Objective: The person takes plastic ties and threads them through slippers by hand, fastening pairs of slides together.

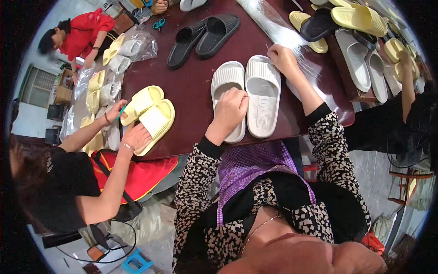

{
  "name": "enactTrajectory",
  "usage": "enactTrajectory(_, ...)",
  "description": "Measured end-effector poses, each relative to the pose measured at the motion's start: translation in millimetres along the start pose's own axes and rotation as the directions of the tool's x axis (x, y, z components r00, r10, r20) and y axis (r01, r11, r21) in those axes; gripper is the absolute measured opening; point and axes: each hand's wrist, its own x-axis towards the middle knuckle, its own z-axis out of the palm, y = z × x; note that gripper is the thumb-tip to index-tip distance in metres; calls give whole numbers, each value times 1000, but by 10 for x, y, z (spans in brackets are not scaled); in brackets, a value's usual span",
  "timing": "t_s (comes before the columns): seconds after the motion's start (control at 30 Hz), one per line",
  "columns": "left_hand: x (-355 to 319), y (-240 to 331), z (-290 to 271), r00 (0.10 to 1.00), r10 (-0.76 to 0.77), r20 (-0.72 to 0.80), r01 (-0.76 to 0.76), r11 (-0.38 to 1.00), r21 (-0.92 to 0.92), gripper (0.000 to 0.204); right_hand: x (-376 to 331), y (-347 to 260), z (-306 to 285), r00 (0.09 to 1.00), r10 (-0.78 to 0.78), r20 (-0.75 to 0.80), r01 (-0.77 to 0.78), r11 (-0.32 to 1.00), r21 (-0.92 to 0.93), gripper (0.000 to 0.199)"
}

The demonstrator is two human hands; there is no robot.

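Note:
A pair of pale grey-white slide slippers lies side by side on the dark red table in front of me, toes pointing away. My left hand (231,109) is closed over the left slipper (228,74), knuckles up, beside the inner edge of the right one. Whatever its fingers may hold is hidden. At the outer toe end of the right slipper (263,105), my right hand (284,59) has its fingertips pinched together. Thin clear strands show near those fingers, but I cannot make out what is between them.
A bundle of clear plastic strands (273,27) lies beyond my right hand. Black slippers (218,36) sit at the far middle. On the left, a co-worker handles yellow slippers (157,123); more slippers (358,59) are piled at right. Teal scissors (159,24) lie far left.

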Motion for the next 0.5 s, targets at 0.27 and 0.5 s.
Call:
enactTrajectory(0.27,7,-101,-61,999,29,-17,-29,1000,7,4,196,-493,-17,999,49,12,-45,771,636,9)
enactTrajectory(0.5,22,6,39,999,16,41,-17,1000,20,5,149,-736,291,924,-279,260,138,879,456,12)
